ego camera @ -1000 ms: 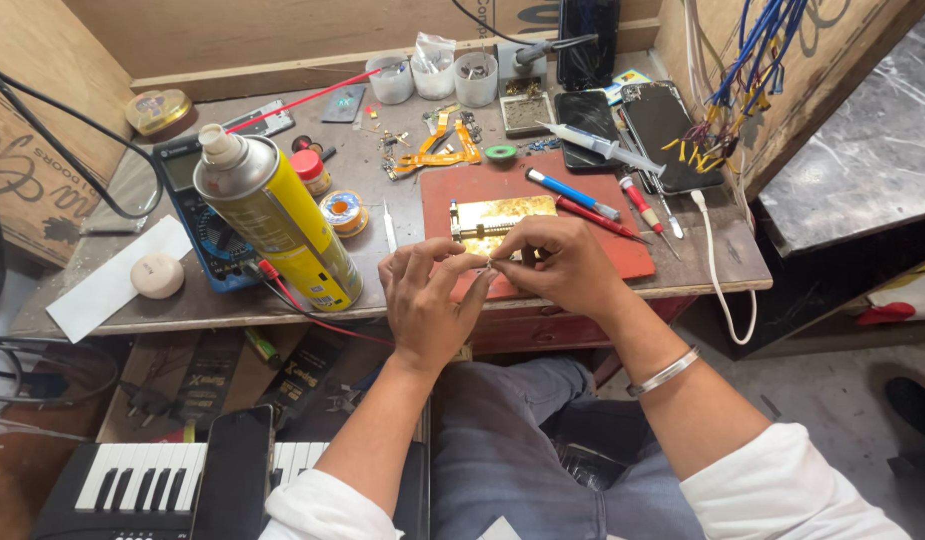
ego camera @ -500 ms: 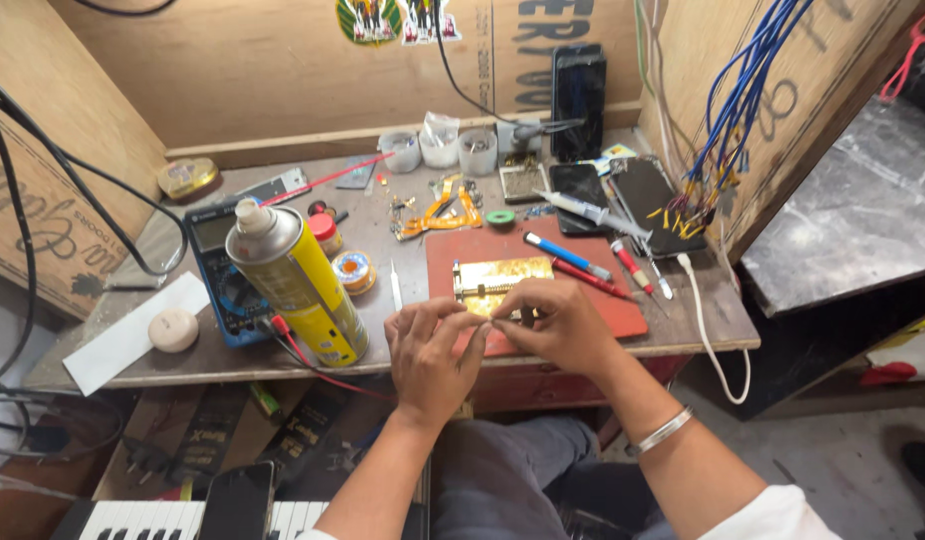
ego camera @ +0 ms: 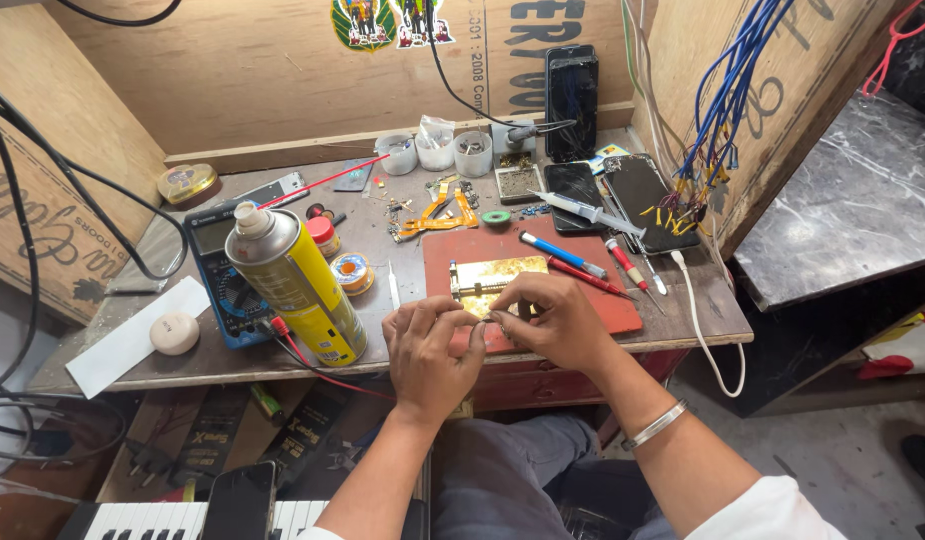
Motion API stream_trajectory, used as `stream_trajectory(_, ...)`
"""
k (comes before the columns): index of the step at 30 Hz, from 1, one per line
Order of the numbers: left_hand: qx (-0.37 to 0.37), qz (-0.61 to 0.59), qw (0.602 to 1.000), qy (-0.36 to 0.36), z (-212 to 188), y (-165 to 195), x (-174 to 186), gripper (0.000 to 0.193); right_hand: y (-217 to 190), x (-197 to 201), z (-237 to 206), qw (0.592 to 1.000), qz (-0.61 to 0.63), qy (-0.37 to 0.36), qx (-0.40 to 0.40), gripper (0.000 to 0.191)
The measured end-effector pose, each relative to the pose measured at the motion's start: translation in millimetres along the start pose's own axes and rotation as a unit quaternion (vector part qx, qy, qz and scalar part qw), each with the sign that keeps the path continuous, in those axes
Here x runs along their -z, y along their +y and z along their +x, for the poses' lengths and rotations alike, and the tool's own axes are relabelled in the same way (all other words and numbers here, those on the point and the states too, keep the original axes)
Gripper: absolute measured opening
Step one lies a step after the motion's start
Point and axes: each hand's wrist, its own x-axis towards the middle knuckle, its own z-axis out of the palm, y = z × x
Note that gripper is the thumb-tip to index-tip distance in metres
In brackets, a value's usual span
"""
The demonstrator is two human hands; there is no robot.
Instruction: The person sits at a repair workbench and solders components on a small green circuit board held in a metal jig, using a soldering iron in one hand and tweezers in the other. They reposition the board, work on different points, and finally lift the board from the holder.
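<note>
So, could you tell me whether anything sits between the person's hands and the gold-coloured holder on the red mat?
Nothing visible does. The left hand and right hand meet at the near edge of the gold-coloured holder on the red mat.

hands pinching small part, red mat, spray can

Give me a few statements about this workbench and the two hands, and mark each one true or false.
1. Both hands, left hand and right hand, meet at the front edge of the red mat. True.
2. The yellow spray can lies flat. False: it stands, tilted.
3. A bracelet is on the right wrist. True.
4. The gold clamp plate sits on the multimeter. False: it sits on the red mat.
</note>
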Motion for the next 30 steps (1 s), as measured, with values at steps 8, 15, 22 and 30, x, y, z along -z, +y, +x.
stream_trajectory(8,-0.014,-0.002,1.000,-0.021,-0.1,-1.5,3.4,0.013,-5.1,-1.6,2.4,1.000,-0.017,-0.004,-0.026,0.009)
stream_trajectory(15,-0.025,-0.001,0.999,-0.027,-0.7,-2.1,2.3,0.014,2.8,-5.6,-1.2,0.998,-0.041,0.021,-0.037,0.008)
stream_trajectory(22,-0.025,-0.005,1.000,-0.017,-1.2,-2.2,3.9,0.016,11.2,-3.2,-0.7,0.987,0.082,0.105,-0.086,0.009)
stream_trajectory(30,-0.019,-0.035,0.999,-0.020,-2.4,-2.1,10.2,0.011,9.0,-3.5,-2.9,0.988,0.053,0.104,-0.101,0.009)
